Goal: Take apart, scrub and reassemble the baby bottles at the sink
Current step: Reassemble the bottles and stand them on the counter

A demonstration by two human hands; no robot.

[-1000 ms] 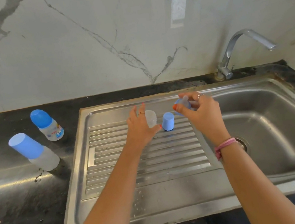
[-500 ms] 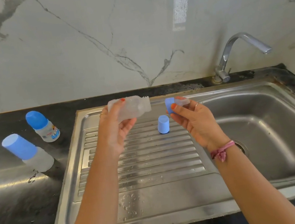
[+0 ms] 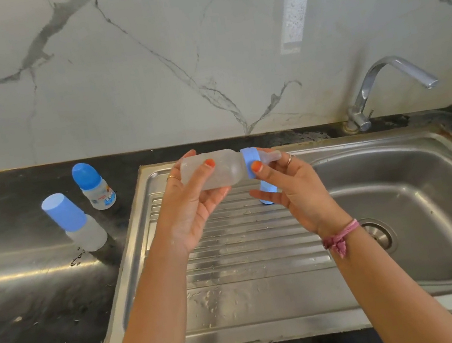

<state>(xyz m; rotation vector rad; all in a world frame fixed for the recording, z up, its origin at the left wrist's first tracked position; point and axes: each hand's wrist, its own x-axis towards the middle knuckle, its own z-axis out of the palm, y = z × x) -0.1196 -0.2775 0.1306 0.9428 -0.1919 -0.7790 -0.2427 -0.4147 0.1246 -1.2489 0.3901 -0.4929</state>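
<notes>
From the head view, a clear bottle (image 3: 218, 169) is held level above the sink's drainboard (image 3: 249, 258). It is gripped by the left hand (image 3: 191, 204), fingers curled round its body. Its blue collar (image 3: 252, 163) is pinched by the right hand (image 3: 291, 187). One blue cap (image 3: 266, 193) stands below. Two capped bottles (image 3: 76, 222) are seen on the counter (image 3: 29, 296).

Single head-worn view, looking forward and down, close over the sink (image 3: 422, 297), facing the wall (image 3: 139, 65)

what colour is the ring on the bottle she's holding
Light blue; the ring on the clear bottle shows plainly in the head view.
</notes>
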